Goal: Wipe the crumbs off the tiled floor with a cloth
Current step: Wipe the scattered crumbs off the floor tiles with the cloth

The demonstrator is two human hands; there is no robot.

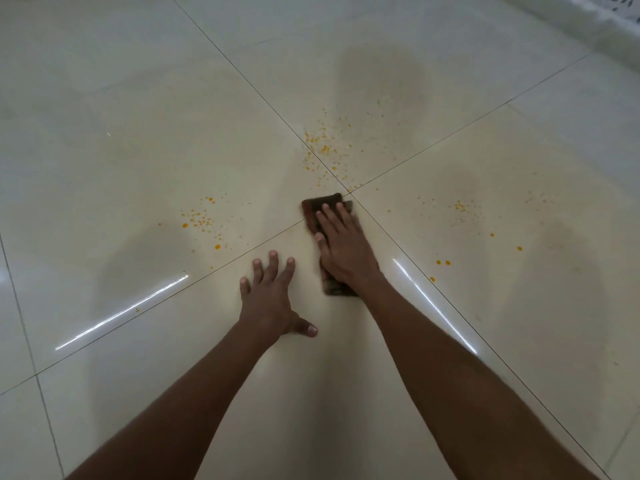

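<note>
The right hand [341, 247] lies flat on the cloth [327, 216], fingers straight and pressing it to the floor [138, 133] — no curl, no pinch, just palm weight. The cloth is a dark folded strip whose long axis runs away from the person, nearly in line with the right forearm; its far edge sits just at the crossing of the grout lines [349, 193].

The main crumbs [325, 150] lie straight ahead of that far edge, spread over the crossing and beyond it. So the cloth points at them along its own length, and a push forward looks like the natural stroke, with the narrow end leading. That narrow front may miss the edges of the scatter.

Two lesser patches sit off to the sides — the left crumbs [201, 221], well apart from the cloth, and the right crumbs [460, 206], with a few stray bits nearer the person on that side.

The left hand [273, 299] rests on the tile with fingers spread and straight, holding nothing, just beside the cloth's near end; it seems to serve as a prop. It is the nearer hand to the left patch, yet the cloth is under the right. Nothing stands between cloth and main crumbs.
</note>
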